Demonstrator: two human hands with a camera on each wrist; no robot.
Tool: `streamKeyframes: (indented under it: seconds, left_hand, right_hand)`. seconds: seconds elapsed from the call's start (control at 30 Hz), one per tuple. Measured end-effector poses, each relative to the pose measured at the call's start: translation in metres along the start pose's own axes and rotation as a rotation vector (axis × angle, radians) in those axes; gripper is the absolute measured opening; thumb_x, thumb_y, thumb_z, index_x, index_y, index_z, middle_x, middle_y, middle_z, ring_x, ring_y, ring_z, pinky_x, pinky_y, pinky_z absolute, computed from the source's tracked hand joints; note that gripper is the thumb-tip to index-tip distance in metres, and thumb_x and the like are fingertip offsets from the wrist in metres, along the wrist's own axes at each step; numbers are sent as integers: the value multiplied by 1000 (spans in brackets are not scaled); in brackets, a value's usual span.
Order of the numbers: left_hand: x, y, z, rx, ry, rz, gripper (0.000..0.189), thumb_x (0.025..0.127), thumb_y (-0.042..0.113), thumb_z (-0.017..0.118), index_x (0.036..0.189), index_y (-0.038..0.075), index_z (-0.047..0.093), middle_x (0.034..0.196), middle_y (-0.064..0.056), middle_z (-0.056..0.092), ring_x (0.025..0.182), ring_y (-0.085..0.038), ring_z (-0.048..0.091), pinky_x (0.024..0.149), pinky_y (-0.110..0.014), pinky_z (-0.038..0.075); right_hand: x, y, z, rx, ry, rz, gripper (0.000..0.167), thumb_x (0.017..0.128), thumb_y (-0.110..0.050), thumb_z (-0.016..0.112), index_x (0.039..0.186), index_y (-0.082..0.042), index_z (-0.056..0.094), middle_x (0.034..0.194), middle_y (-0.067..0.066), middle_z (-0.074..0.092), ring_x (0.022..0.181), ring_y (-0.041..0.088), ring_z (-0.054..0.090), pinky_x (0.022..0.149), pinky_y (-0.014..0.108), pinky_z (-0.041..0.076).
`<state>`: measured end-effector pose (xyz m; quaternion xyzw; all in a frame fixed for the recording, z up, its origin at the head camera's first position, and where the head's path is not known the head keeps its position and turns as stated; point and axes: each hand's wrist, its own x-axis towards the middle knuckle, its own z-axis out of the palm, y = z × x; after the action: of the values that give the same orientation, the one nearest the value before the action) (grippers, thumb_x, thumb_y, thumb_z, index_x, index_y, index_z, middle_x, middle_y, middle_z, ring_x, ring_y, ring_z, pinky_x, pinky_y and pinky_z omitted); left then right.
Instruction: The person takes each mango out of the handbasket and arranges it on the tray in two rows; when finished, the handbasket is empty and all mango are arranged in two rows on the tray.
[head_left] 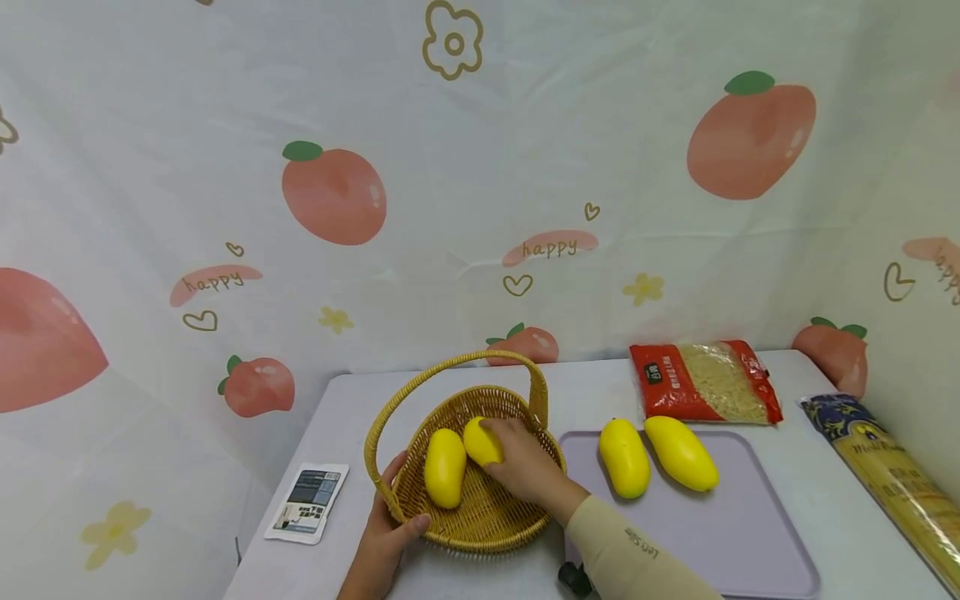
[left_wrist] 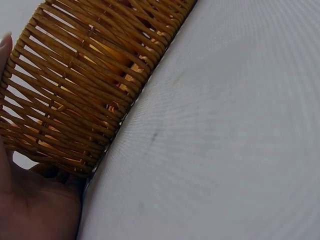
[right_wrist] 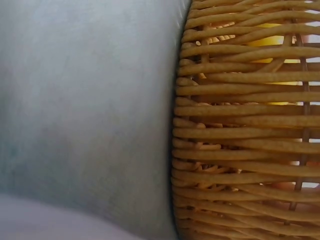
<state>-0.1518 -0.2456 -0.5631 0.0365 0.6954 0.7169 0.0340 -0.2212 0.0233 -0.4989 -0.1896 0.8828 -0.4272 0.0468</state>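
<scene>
A woven wicker basket (head_left: 487, 518) with a tall arched handle stands on the table. My left hand (head_left: 381, 543) grips its left side, thumb over the rim; the left wrist view shows the palm beside the wicker wall (left_wrist: 85, 85). Reaching inside from the right, my right hand (head_left: 525, 467) holds a yellow mango (head_left: 482, 442), its fingers over the fruit's right side. A second mango (head_left: 446, 468) lies in the basket just left of it. In the right wrist view the basket wall (right_wrist: 245, 120) hides the right hand's fingers.
Right of the basket lies a pale purple tray (head_left: 735, 542) bearing two mangoes, one (head_left: 624, 458) left of the other (head_left: 681, 454). Behind it is a red bag of rice (head_left: 705, 382). A long golden pasta packet (head_left: 885, 479) lies far right, a white packet (head_left: 307, 502) at left.
</scene>
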Motion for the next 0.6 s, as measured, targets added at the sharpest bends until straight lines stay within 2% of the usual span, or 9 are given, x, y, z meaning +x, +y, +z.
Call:
streamKeyframes:
  seconds: [0.17,0.37,0.6]
  left_hand:
    - [0,1,1,-18,-17,-10,90,101,8,76,172,36,27,177,-9,19,149,-12,42,112,-22,39]
    - [-1,2,2,-28,-3,-30,92,100,8,77,172,36,27,176,-10,20,145,-13,47,111,-23,43]
    - [1,4,3,-31,7,-41,93,99,8,79,171,36,28,175,-9,21,146,-18,46,110,-22,43]
  right_hand:
    - [-1,-1,1,-27,-15,11,70,92,-4,82,155,0,51,143,25,55,115,34,59,97,55,51]
    - [-2,-2,2,-28,-25,21,72,91,0,79,156,2,48,144,24,54,118,33,58,99,54,50]
    - [1,-2,2,-61,-36,-9,74,91,0,80,157,2,48,145,24,56,123,35,58,101,54,50]
